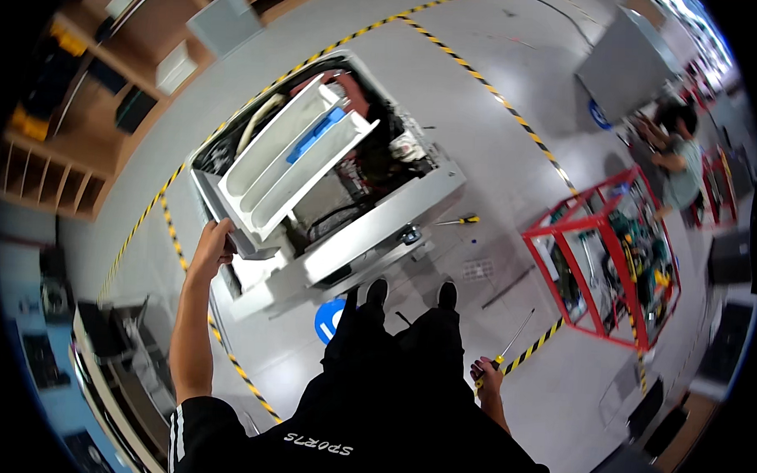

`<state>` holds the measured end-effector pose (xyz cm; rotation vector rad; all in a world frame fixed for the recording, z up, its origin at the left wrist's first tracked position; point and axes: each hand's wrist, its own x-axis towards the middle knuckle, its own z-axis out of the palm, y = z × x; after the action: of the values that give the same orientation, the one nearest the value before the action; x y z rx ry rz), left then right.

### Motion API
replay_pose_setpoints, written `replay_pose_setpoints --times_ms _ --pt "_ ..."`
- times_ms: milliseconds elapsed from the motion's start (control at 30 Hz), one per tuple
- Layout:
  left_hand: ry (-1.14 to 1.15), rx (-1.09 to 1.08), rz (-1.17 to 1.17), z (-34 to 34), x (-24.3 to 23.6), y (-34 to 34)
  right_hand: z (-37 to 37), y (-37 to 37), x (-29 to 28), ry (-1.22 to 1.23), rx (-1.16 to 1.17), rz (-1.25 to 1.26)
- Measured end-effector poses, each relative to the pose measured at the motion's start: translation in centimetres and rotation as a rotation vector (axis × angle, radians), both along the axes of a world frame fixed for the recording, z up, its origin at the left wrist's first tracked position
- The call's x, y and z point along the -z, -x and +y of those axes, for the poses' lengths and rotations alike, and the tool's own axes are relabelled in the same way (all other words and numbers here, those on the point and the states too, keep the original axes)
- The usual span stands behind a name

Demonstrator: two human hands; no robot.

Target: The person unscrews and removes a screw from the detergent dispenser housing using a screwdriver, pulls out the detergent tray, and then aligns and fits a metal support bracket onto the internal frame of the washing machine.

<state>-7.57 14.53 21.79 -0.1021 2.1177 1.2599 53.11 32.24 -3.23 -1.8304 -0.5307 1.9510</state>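
My left hand [215, 242] is closed on the grey front of a washing machine's detergent drawer [268, 181]. White, with long compartments and a blue insert [316, 135], the drawer lies slantwise over the open top of a white washing machine [379, 224]. Hoses, wires and dark parts show inside the machine around it. Low on the right, away from the machine, my right hand [486, 374] grips a screwdriver [508, 344] by its yellow and black handle, the thin shaft pointing up and right. How far the drawer is lifted off the machine, I cannot tell.
A second screwdriver [459, 220] lies on the floor right of the machine. Further right stands a red-framed cart [590, 256] full of tools, with another person [680, 159] crouching behind it. Wooden shelves [108, 102] line the upper left. Yellow-black tape [516, 112] marks the floor.
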Motion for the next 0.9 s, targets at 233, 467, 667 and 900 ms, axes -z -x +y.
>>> replay_pose_setpoints --times_ms 233,467,667,900 --pt "-0.046 -0.416 -0.074 -6.2 -5.2 -12.8 12.0 -3.8 4.8 0.131 -0.322 0.103" --pt "0.021 -0.821 -0.066 -8.8 -6.8 -29.7 23.8 -1.4 4.3 0.157 -0.497 -0.127" --pt "0.053 -1.001 -0.175 -7.8 -0.4 -41.9 28.9 3.2 3.3 0.099 -0.762 -0.197" --pt "-0.056 -1.097 -0.405 -4.7 6.4 -46.8 31.1 9.2 0.9 0.069 -0.877 -0.119"
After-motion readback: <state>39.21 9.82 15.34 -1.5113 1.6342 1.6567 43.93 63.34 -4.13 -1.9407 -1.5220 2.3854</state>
